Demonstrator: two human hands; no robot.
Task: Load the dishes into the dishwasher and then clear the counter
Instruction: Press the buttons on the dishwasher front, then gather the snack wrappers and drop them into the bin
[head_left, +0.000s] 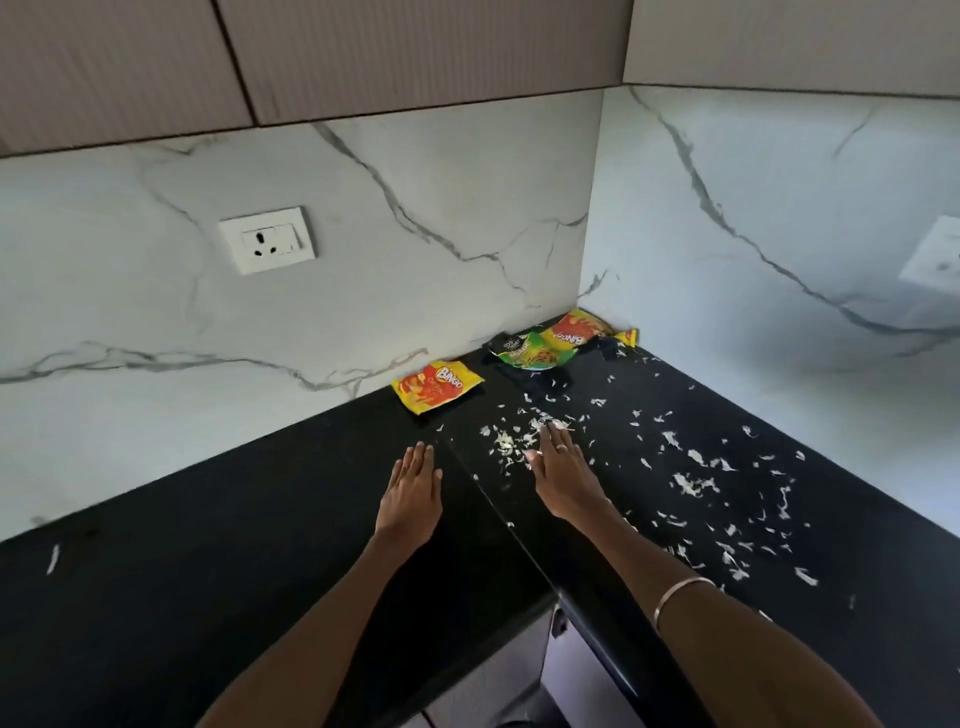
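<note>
Both hands reach over the black L-shaped counter (249, 525) toward its inner corner. My left hand (411, 488) is flat with straight fingers and holds nothing. My right hand (558, 475) stretches out with straight fingers, its tips among white scraps (506, 444) scattered on the counter. A yellow and red snack wrapper (436, 385) lies by the back wall, just beyond my left hand. More wrappers, green (535, 351) and yellow-red (579, 327), are bunched in the corner. White scraps (727, 514) spread over the right wing of the counter.
Marble-patterned walls close the counter at the back and right. A white socket plate (267, 239) sits on the back wall, another (935, 260) on the right wall. Cabinets hang overhead. A single white scrap (52, 558) lies at the far left.
</note>
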